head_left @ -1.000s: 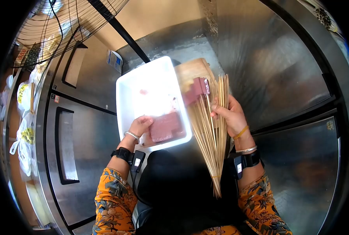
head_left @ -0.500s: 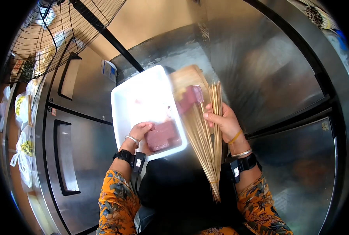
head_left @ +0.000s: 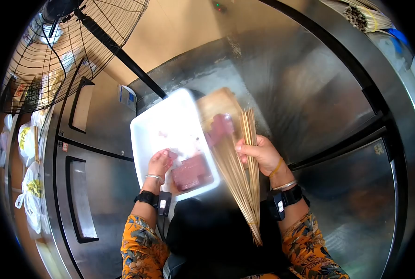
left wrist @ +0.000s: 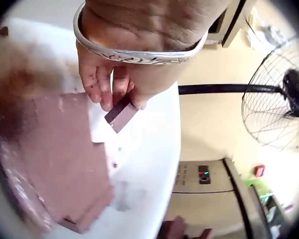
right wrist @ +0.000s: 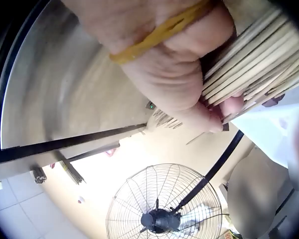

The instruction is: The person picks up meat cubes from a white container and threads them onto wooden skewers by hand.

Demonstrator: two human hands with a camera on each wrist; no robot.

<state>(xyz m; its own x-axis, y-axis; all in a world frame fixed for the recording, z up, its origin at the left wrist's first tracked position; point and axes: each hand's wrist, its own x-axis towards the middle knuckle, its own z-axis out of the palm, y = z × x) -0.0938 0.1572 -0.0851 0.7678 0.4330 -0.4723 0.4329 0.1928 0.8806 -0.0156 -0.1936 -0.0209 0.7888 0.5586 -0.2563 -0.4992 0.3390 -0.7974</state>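
Left hand, left of centre in the head view: 1 small dark-red rectangular block is pinched between thumb and fingertips. It is held over a white rectangular plastic tray, apart from a larger dark-red cut slab lying in the tray's lower end. The block is gripped at 1 end, presumably so that the other is left exposed.

Right hand, right of centre: fingers are curled round a bundle of thin pale wooden skewers, thumb laid across it, tips toward the frame's top. Just left, a loose fan of tan skewers is seen with dark-red pieces at its upper ends, before a light wooden board. Lower ends converge at bottom centre, probably for easy reach; what supports the fan cannot be told.
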